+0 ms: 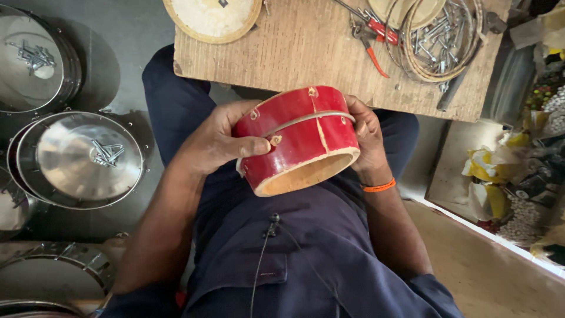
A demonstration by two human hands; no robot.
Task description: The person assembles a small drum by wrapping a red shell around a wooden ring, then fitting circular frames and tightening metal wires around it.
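Both hands grip a red drum shell (303, 138) just below the wooden board (306, 53), the left hand (215, 141) and right hand (368, 138) clasping opposite sides, pliers (371, 32) lying on that board.

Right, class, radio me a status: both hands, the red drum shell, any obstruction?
Left hand and right hand grip red drum shell from either side. Shell tilted over lap, open end showing. Nothing obstructing.

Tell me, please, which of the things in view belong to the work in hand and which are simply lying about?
In hand:
left hand
right hand
red drum shell

Lying about:
red-handled pliers
ring full of bolts
round skin
metal drums
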